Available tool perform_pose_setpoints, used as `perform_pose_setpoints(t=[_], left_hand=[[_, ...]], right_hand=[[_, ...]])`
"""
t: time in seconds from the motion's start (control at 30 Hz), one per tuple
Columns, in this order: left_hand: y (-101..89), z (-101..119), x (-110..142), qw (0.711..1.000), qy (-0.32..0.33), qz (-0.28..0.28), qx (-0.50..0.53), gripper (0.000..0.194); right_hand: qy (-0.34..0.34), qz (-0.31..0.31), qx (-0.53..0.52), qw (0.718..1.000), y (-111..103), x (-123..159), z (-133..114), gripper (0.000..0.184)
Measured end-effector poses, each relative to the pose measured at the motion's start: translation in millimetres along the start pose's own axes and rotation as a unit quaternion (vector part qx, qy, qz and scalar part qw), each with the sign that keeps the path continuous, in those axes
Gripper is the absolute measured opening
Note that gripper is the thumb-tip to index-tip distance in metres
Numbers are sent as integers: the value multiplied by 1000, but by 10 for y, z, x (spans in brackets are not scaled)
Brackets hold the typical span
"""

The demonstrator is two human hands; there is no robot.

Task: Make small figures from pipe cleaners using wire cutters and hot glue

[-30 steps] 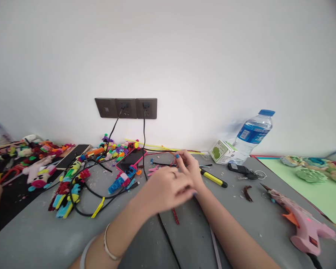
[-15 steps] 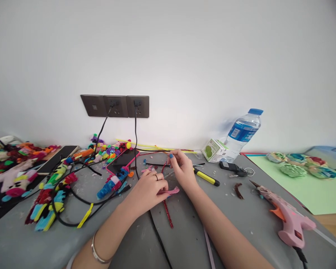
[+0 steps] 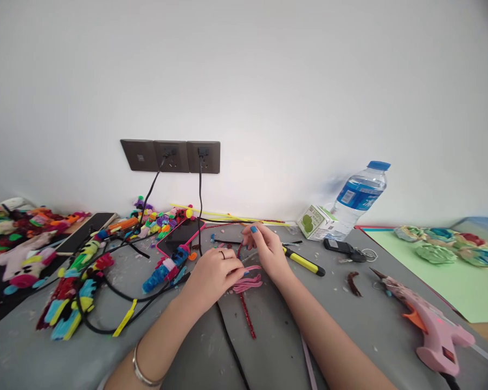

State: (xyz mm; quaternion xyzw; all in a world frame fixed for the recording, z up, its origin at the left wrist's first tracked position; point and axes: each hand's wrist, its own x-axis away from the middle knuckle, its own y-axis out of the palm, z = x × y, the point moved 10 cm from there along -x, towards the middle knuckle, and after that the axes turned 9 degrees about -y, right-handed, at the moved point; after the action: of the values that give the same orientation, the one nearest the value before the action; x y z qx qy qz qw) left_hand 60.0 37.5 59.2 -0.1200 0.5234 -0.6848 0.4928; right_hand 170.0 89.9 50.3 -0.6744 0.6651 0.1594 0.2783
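My left hand (image 3: 216, 275) is closed, thumb and fingers pinched on a folded bundle of pink pipe cleaners (image 3: 251, 283) whose loops stick out to the right. Close beside it, my right hand (image 3: 267, 248) has its fingers curled in toward the thumb; what they hold, if anything, is hidden. A red glittery pipe cleaner (image 3: 248, 319) runs under the pink bundle and up toward the right fingertips. Just right of that hand lies a yellow and black utility knife (image 3: 305, 261).
Black cables (image 3: 106, 328) loop across the left side, among colourful pipe-cleaner figures (image 3: 75, 287) and a pink-edged phone (image 3: 179, 237). To the right are a water bottle (image 3: 360, 197), a small box (image 3: 315, 222), keys (image 3: 350, 251), a pink glue gun (image 3: 435, 330) and green paper (image 3: 443, 281).
The pink bundle has spread out and shows more loops beyond my left fingertips. Both hands stay close together; the whole view has shifted slightly.
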Motion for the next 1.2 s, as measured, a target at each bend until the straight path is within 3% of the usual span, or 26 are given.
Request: perform_pose_setpoints(t=[0.2,0.5,0.73,0.93,1.03,1.2], left_hand=[[-132,-134,-8,994,-96,38,41,18],[-208,-259,11,985,-136,83,67,13],[-273,-159,25,983,-104,113,102,11],[-241,-224,30,978,-125,120,112,28],[-312,-218,36,976,-118,140,120,19],[-430,-320,44,948,-144,176,222,10]], right_hand=[[4,-13,-21,1000,26,10,8,39],[73,-119,-137,981,306,51,20,33],[120,-60,-197,971,212,51,157,36],[150,-12,-254,955,153,39,176,38],[159,10,-256,954,111,34,205,38],[148,-30,-222,963,177,41,199,36]])
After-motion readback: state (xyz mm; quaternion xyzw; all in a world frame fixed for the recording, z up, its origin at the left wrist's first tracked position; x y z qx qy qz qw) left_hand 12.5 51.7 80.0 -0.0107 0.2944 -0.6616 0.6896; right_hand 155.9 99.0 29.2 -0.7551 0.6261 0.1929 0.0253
